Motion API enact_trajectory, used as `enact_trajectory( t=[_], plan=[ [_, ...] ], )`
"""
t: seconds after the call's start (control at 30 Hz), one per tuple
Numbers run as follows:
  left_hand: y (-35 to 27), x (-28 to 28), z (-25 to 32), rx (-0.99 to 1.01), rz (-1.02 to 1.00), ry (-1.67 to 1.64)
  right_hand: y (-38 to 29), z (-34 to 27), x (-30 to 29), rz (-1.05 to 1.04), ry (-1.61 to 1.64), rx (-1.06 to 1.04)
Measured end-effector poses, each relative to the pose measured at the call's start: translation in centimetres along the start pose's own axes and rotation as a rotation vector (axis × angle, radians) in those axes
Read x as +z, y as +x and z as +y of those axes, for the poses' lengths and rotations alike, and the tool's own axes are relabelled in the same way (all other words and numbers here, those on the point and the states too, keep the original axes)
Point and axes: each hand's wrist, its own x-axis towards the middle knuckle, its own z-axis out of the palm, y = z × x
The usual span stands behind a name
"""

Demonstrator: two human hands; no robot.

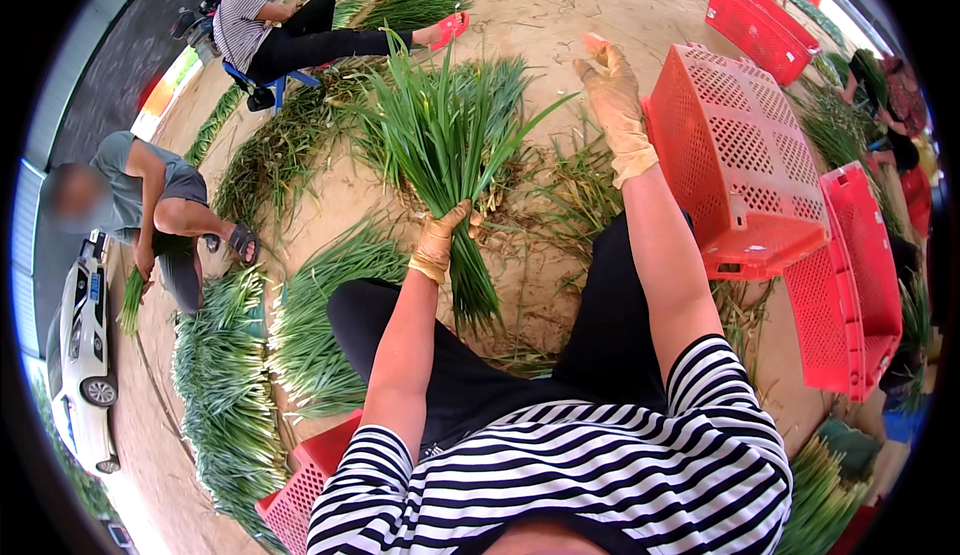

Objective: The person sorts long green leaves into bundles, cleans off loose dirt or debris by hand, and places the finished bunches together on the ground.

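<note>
My left hand (444, 238), in a thin yellowish glove, grips a bunch of long green leaves (442, 134) that look like garlic chives. The leaves fan out above the fist, and a narrower end hangs below it between my knees. Raised at the upper right, my right hand (613, 93) wears a similar glove with an orange covering at a fingertip. Its fingers are apart and I see nothing in them. Beyond the held bunch, a pile of the same greens (499, 97) lies on the ground, partly hidden by it.
An upturned red plastic crate (739, 142) stands beside my right arm, with another red crate (847, 285) behind. Rows of greens (225, 397) lie at left. One person (150, 187) bends over there; another (255, 29) sits on a blue stool. A white car (82, 360) stands far left.
</note>
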Motion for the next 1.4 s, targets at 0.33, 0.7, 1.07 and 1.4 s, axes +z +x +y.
enact_trajectory(
  t=[0.33, 0.7, 1.07, 1.4],
  plan=[
    [0.3, -0.1, 0.2, 0.028, 0.087, 0.089, -3.2, -2.0, -0.6, -0.540, -0.199, -0.621],
    [0.0, 0.3, -0.3, 0.072, -0.012, 0.061, -4.0, -1.3, 0.8, -0.434, 0.508, 0.435],
    [0.5, 0.7, -1.1, 0.125, -0.063, 0.152, -2.9, -0.6, 2.0, -0.596, 0.149, 0.455],
    [0.7, 0.5, -1.4, 0.080, -0.046, 0.105, -4.5, -1.4, 2.0, -0.543, 0.315, 0.638]
  ],
)
